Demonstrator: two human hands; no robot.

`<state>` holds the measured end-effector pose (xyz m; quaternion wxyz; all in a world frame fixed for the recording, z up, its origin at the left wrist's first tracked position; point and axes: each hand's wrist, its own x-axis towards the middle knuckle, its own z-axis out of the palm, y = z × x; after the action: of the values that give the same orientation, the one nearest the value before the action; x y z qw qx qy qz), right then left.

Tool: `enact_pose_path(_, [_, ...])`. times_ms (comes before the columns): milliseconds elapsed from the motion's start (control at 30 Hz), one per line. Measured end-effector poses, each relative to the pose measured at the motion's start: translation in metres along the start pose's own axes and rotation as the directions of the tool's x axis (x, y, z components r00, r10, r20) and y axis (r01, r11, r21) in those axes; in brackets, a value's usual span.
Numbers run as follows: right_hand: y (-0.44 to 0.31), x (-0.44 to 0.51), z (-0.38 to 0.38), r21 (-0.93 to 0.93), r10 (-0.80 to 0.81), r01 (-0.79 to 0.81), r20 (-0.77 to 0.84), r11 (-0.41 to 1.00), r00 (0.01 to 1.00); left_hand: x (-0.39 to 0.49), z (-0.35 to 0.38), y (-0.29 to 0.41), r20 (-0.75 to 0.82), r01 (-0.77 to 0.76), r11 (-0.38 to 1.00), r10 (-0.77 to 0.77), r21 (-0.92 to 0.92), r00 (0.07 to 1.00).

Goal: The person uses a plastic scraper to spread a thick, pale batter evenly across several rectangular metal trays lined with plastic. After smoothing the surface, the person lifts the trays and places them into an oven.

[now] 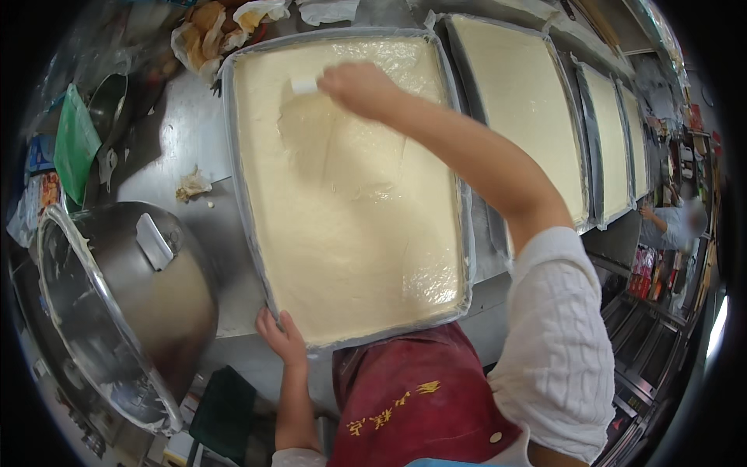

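Note:
A large lined baking tray (467, 233) of pale, smooth batter (350, 257) lies directly before me. My right hand (359, 87), slightly blurred, is over its far half and grips a white scraper (304, 86) at the batter's surface. From the scraper towards me runs a shallow, glossy track with uneven edges. At the near left corner, my left hand (281, 335) holds the rim, thumb and fingers on either side. The underside of the tray is hidden.
More batter-filled trays (525, 105) stand in a row to the right. A big steel mixing bowl (169, 292), its rim smeared, sits tilted at left. Crumpled paper (201, 41) lies behind the tray, a scrap (194, 184) on the steel table (169, 140). Another person (671, 225) is far right.

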<state>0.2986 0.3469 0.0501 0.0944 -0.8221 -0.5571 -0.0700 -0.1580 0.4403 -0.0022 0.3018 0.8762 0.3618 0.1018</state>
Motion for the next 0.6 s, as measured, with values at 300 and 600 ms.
enact_pose_path(300, [-0.121,-0.113,-0.019,0.300,-0.371,0.248,0.488,0.921,0.790,-0.001,-0.001,-0.005,0.046,0.080,0.993,-0.076,-0.092,0.996])
enact_pose_path(600, [-0.028,-0.140,-0.013,0.120,0.409,-0.415,0.069,0.902,0.910,0.003,0.000,-0.004,0.033,0.022,0.995,-0.019,-0.096,0.999])
